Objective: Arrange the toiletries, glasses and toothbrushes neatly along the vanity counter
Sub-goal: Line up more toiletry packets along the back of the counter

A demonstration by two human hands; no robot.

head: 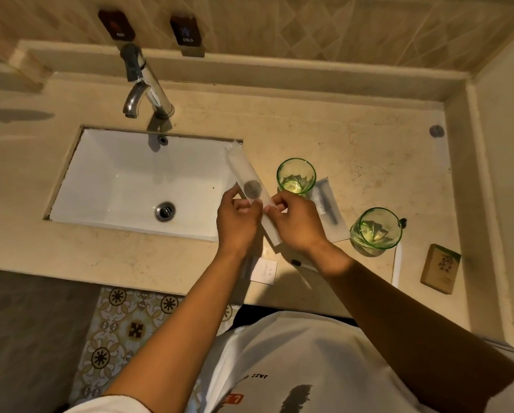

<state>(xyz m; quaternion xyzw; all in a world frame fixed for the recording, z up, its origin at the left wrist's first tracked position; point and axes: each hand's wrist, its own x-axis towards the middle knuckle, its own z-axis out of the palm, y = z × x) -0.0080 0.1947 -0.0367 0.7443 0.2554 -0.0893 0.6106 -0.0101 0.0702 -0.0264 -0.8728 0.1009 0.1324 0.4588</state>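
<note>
A long white sachet [243, 171] with a dark round mark is held above the sink's right edge, and both hands pinch it. My left hand [238, 222] grips its left side, my right hand [294, 222] its right side. Two green glasses stand on the counter: one [296, 176] just beyond my right hand, the other [375, 231] further right. A wrapped toothbrush packet [328, 204] lies between them. A brown soap box [440, 268] sits near the right front. Small white packets [264, 271] lie under my wrists.
The white sink basin [124, 186] with its drain is sunk in the beige counter [369, 150], and a chrome tap [148, 87] rises behind it. A raised ledge runs along the back and right wall. A long white item [397, 265] lies by the right glass.
</note>
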